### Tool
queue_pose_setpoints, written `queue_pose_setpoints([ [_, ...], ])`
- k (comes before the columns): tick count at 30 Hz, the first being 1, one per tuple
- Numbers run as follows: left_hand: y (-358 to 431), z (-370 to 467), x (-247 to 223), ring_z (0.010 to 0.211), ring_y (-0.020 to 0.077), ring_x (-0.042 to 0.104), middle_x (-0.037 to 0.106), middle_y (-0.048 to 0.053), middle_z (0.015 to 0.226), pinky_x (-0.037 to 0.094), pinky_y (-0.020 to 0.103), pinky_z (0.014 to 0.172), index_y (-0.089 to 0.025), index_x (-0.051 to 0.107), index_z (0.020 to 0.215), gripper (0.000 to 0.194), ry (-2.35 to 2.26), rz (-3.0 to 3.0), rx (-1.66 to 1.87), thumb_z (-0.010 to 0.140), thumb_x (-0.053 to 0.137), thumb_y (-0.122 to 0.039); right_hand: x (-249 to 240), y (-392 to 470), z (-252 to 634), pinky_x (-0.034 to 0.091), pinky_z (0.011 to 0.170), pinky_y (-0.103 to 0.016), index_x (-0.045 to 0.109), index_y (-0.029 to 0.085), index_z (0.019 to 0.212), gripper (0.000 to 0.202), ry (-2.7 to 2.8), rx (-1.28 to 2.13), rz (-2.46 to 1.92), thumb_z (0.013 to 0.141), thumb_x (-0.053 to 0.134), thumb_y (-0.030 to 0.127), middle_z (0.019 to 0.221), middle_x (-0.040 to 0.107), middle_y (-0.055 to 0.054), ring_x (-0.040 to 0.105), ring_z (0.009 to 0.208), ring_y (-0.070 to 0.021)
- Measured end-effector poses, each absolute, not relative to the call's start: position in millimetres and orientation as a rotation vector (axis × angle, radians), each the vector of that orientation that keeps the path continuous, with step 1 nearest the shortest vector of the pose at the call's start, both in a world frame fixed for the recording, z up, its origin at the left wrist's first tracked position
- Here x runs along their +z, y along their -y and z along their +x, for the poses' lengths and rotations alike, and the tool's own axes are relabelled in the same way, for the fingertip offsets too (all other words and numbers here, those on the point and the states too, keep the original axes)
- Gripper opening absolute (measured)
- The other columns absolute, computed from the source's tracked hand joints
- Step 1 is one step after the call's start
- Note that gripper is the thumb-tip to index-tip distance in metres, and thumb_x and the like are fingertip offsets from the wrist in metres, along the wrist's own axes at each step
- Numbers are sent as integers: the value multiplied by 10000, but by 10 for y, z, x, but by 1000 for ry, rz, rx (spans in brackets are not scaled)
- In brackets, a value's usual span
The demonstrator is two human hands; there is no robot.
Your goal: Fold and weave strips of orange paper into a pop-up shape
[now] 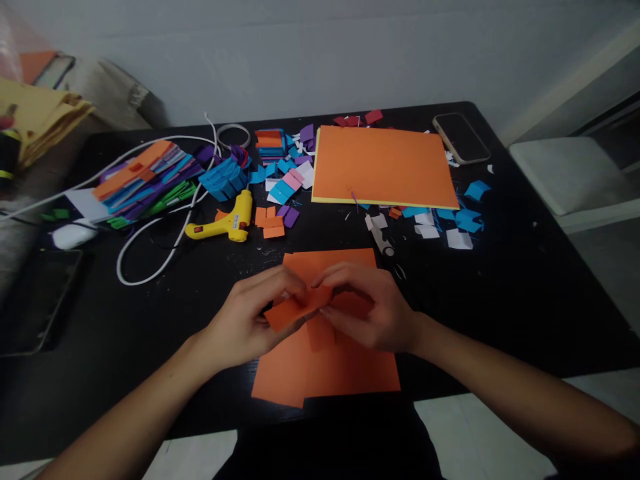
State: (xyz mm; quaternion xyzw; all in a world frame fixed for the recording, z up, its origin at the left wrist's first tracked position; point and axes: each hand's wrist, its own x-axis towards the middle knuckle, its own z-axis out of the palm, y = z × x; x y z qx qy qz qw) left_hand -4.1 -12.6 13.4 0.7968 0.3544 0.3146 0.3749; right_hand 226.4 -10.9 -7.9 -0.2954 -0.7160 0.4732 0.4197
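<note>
Between both hands is a small strip of orange paper (286, 316), raised just above larger orange sheets (350, 370) on the table. My left hand (255, 313) pinches the strip's left part between thumb and fingers. At the strip's right end, the fingertips of my right hand (377, 307) close on it. The fingers cover part of the strip, so its folds do not show clearly. Below the hands the sheets overlap, and one narrower piece sticks out at the lower left.
Beyond my hands lie a yellow glue gun (225, 223), a white cable (150, 277), folded coloured papers (150, 177) and a stack of orange sheets (385, 163). Paper scraps (467, 220) surround the stack. A phone (461, 138) rests at the back right, a dark tablet-like device (37, 300) at the left.
</note>
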Motion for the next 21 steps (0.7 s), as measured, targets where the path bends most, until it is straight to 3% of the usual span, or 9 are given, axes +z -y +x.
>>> queue_pose_setpoints([
  [5, 131, -50, 95, 790, 160, 668, 690, 49, 905, 538, 279, 689, -175, 703, 1007, 99, -970, 1997, 815, 909, 717, -167, -117, 113, 2253, 637, 777, -286, 688, 176, 1011, 144, 1692, 1313, -808, 875, 724, 149, 932, 746, -47, 735, 821, -147],
  [12, 140, -43, 56, 804, 197, 697, 720, 66, 923, 577, 303, 684, -194, 725, 982, 86, -1021, 1797, 761, 921, 713, -254, -82, 100, 2238, 649, 801, -289, 698, 174, 1035, 224, 1568, 1556, -873, 839, 803, 194, 952, 774, -47, 757, 840, -154],
  [21, 118, -52, 87, 764, 154, 660, 674, 36, 887, 538, 271, 682, -190, 665, 929, 51, -1054, 1966, 751, 901, 702, -170, -105, 90, 2241, 612, 709, -223, 636, 199, 961, 190, 1572, 1502, -922, 841, 783, 202, 892, 726, -5, 726, 763, -119],
])
